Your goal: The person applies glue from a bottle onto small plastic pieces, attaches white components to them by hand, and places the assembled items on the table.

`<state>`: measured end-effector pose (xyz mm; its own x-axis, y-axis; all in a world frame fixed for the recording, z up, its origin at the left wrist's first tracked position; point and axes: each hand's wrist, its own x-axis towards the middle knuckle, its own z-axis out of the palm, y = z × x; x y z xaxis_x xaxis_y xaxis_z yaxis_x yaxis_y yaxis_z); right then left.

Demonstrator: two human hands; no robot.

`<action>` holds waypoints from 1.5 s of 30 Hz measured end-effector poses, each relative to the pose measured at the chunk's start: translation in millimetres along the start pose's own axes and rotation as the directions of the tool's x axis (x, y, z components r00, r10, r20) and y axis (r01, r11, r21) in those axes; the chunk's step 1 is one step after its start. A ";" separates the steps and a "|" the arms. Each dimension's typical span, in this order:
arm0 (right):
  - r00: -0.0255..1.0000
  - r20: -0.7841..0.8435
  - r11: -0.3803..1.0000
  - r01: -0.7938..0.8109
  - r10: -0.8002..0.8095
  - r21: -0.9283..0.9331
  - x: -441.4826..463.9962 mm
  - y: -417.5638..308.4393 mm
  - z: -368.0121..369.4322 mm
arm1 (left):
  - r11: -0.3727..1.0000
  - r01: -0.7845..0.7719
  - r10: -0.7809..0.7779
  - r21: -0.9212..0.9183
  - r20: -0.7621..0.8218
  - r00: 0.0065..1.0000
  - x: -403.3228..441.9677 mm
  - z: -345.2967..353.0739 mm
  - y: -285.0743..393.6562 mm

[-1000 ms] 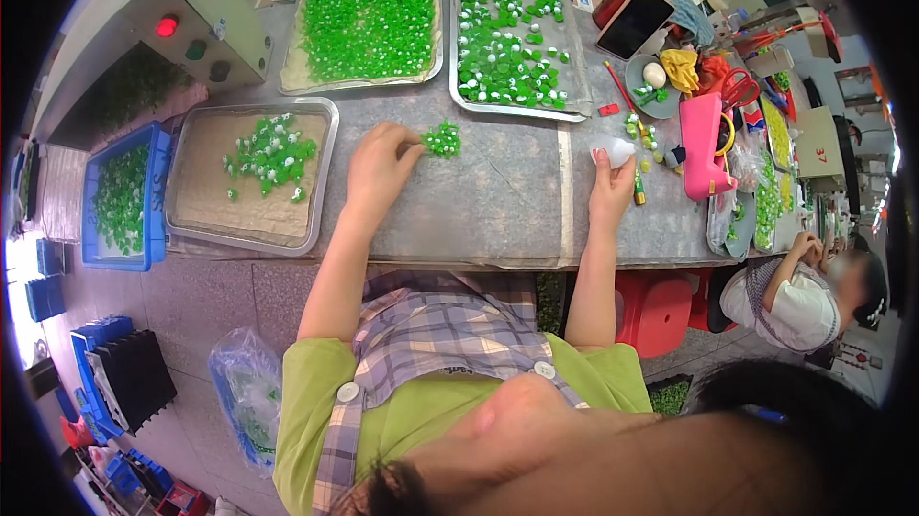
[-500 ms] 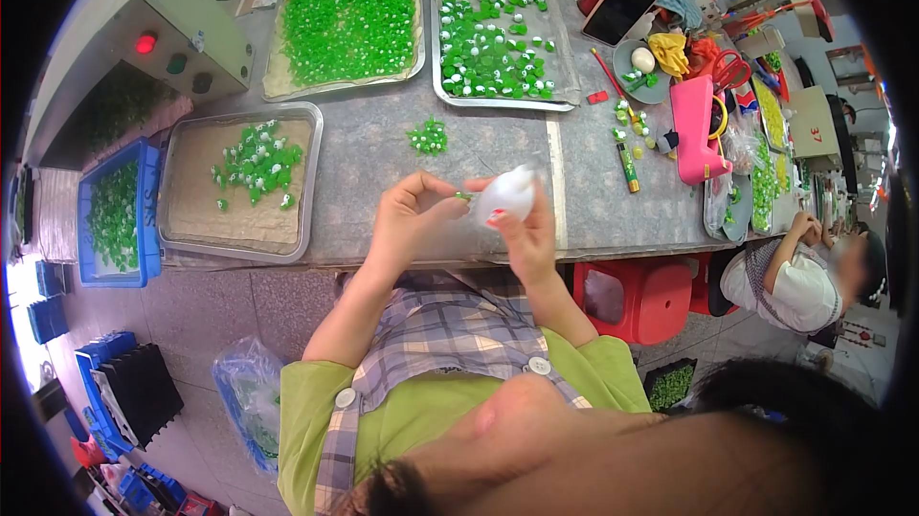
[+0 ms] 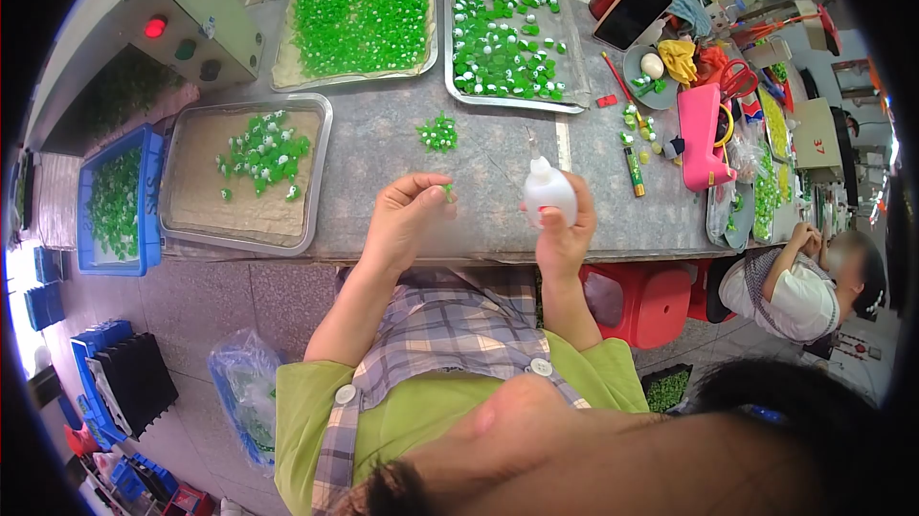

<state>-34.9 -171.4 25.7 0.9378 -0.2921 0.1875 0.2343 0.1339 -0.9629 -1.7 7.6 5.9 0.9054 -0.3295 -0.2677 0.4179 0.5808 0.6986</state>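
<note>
Green Piece Left of Bottle; Needle Directed Away From the Body

A small green piece (image 3: 448,191) is pinched between the thumb and forefinger of the left hand (image 3: 394,221); the grip is narrow. A white squeeze bottle (image 3: 550,202) is held by its body in the right hand (image 3: 565,243), with the fingers closed around it.

The piece is positioned to the left of the bottle, and the two are set apart. The long axis of the bottle is directed away from the body, with a slight lean to the left at the needle end. The thin needle (image 3: 532,138) is therefore pointed past the piece, not at it. A cluster of green pieces (image 3: 438,134) is located on the grey tabletop (image 3: 488,160), just beyond the left hand; the left hand is nearer to it than the right.

The number "37" is marked on a beige cabinet (image 3: 812,123) at the far right. Lettering is carried on the side of the blue basket (image 3: 154,205), but it cannot be read with certainty. The printing on the green-and-yellow tube (image 3: 635,173) is too small to be read. No brand can be identified on the bottle.
</note>
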 end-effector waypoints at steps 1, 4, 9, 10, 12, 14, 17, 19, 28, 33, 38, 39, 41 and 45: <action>1.000 0.000 1.000 0.000 0.000 -0.002 2.6 -3.6 -1.9 | 0.999 0.024 -0.023 -0.040 0.013 1.000 -0.5 0.7 0.6; 0.983 -0.099 0.988 0.154 -0.153 0.005 6.5 -14.5 -4.7 | 0.994 0.033 -0.027 -0.100 0.066 0.997 -1.0 1.8 1.7; 0.953 -0.144 0.959 0.277 -0.266 0.063 11.8 -20.6 3.0 | 0.993 0.057 -0.052 -0.099 0.055 0.997 -3.7 5.8 4.0; 0.945 -0.124 0.946 0.313 -0.302 0.085 11.9 -18.8 1.4 | 0.994 0.058 -0.054 -0.095 0.051 0.997 -3.8 6.2 4.2; 0.951 -0.099 0.955 0.296 -0.293 0.020 6.8 -20.5 1.2 | 0.993 0.064 -0.060 -0.095 0.046 0.997 -4.0 6.5 3.9; 0.957 -0.074 0.959 0.279 -0.282 -0.045 4.4 -21.2 2.9 | 0.993 0.070 -0.066 -0.096 0.040 0.997 -4.2 6.0 3.3; 0.927 -0.042 0.927 0.370 -0.373 -0.060 3.0 -22.3 5.1 | 0.991 0.073 -0.066 -0.114 0.066 0.996 -3.7 5.3 1.7; 0.939 -0.005 0.936 0.343 -0.345 -0.084 2.0 -23.0 4.6 | 0.993 0.068 -0.063 -0.101 0.057 0.996 -3.7 5.4 1.5; 0.938 0.045 0.906 0.343 -0.343 -0.248 1.5 -21.3 4.1 | 0.992 0.072 -0.066 -0.100 0.061 0.996 -2.8 5.6 0.7; 0.936 0.072 0.897 0.350 -0.343 -0.269 2.3 -22.6 4.3 | 0.992 0.075 -0.068 -0.100 0.065 0.996 -2.0 4.6 0.1; 0.937 0.085 0.887 0.348 -0.338 -0.305 3.3 -21.3 3.3 | 0.991 0.081 -0.072 -0.109 0.078 0.994 -1.8 4.6 -0.1; 0.932 0.101 0.877 0.362 -0.348 -0.316 4.0 -21.2 3.3 | 0.991 0.080 -0.072 -0.105 0.074 0.995 -1.7 4.3 -0.3; 0.926 0.117 0.867 0.377 -0.358 -0.326 4.3 -20.4 3.0 | 0.992 0.079 -0.072 -0.101 0.070 0.995 -1.7 4.3 -0.1; 0.937 0.080 0.892 0.347 -0.339 -0.290 2.7 -22.1 4.2 | 0.991 0.086 -0.080 -0.101 0.063 0.995 -1.4 4.6 -0.1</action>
<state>-36.5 -171.1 48.4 0.8202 -0.2434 0.5178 0.4604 -0.2566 -0.8498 -3.4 4.6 9.3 0.8626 -0.4211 -0.2804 0.4997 0.6226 0.6022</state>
